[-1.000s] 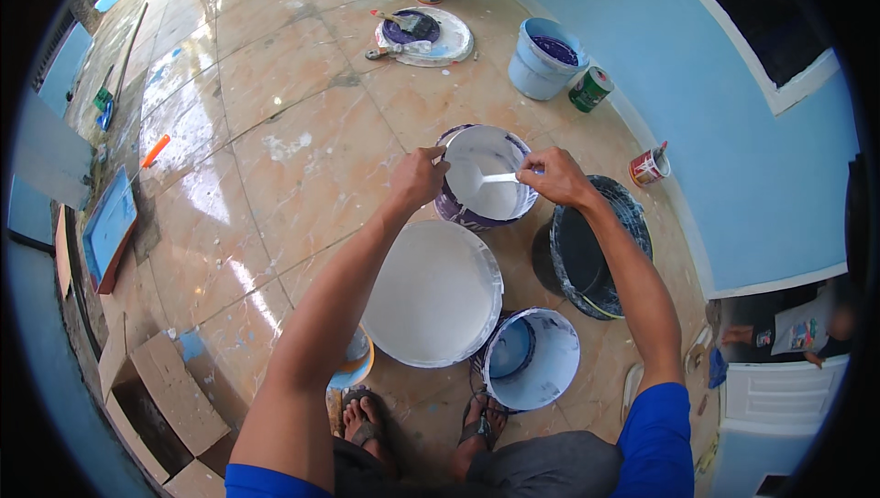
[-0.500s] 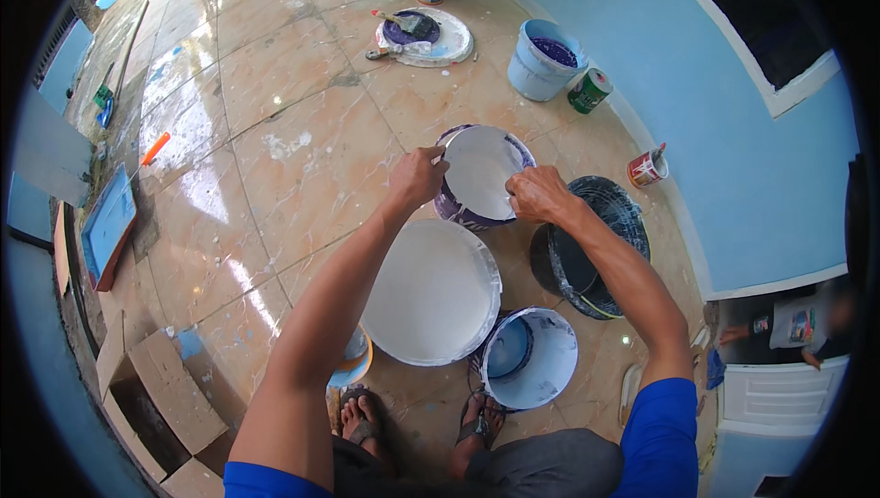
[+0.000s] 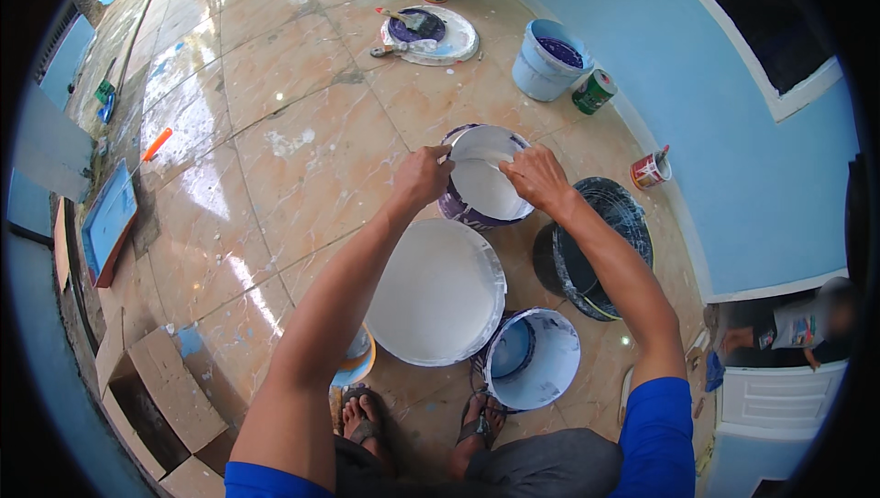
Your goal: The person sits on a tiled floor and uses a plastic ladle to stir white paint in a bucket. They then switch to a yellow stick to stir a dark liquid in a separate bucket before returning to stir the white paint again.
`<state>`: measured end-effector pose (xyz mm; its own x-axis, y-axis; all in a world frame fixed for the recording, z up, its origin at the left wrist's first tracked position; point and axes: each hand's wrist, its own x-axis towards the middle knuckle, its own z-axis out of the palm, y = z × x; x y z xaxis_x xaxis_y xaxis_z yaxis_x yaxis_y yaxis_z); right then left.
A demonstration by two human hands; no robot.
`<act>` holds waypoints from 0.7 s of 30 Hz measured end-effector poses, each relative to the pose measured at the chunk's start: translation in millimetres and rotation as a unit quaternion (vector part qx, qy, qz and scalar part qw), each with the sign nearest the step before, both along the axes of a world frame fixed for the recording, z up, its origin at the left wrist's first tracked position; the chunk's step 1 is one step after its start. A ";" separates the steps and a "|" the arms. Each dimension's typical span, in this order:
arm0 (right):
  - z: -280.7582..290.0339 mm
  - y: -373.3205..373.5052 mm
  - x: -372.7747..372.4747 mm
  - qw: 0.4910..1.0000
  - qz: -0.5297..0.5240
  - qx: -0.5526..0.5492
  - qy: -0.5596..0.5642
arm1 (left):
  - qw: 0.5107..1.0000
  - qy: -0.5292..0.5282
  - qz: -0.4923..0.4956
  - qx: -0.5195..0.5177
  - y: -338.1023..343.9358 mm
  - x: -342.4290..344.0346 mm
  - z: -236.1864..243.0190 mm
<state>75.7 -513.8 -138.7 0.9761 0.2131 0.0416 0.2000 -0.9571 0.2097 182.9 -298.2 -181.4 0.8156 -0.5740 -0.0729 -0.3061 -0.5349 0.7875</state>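
A purple-stained paint bucket [image 3: 477,220] stands ahead of me, its inside pale white with a round white surface lower down; I cannot tell whether that is paint or a liner. On its left rim my left hand [image 3: 424,175] is closed. My right hand [image 3: 539,177] is closed over the right rim, fingertips curled inside the opening. Whatever else the fingers may pinch is hidden. Closer to me sits a wide tub [image 3: 435,292] with a smooth white surface. Right of that stands a pale bucket [image 3: 548,360] with blue at its bottom, and beyond it a black bucket [image 3: 642,246] streaked with white.
Along the blue wall stand a blue bucket [image 3: 541,71] of purple paint, a green can [image 3: 594,93] and a red can [image 3: 649,171]. Brushes lie on a white lid [image 3: 458,35]. A paint tray [image 3: 108,223] and cardboard box [image 3: 174,388] are at left. Another person [image 3: 793,328] is at right.
My right hand has shifted up and slightly left around the rim. The flat white disc seen across the bucket's opening now gives way to an inner wall with a lower white surface.
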 end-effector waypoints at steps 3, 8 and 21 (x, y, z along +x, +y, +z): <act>-2.1 -0.3 -5.3 0.998 -0.022 -0.034 0.050 | 1.000 0.006 0.005 0.002 -0.7 -1.1 2.1; 19.4 20.4 -8.7 0.987 -0.062 0.023 0.147 | 1.000 -0.011 0.005 -0.003 1.8 3.0 -4.9; 4.3 8.9 5.7 0.999 -0.032 0.034 0.008 | 1.000 -0.005 0.003 -0.013 -1.7 1.7 -7.2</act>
<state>81.4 -504.9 -134.4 0.9885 0.1469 0.0373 0.1403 -0.9801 0.1407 184.6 -299.9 -188.5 0.8196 -0.5707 -0.0511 -0.3101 -0.5169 0.7979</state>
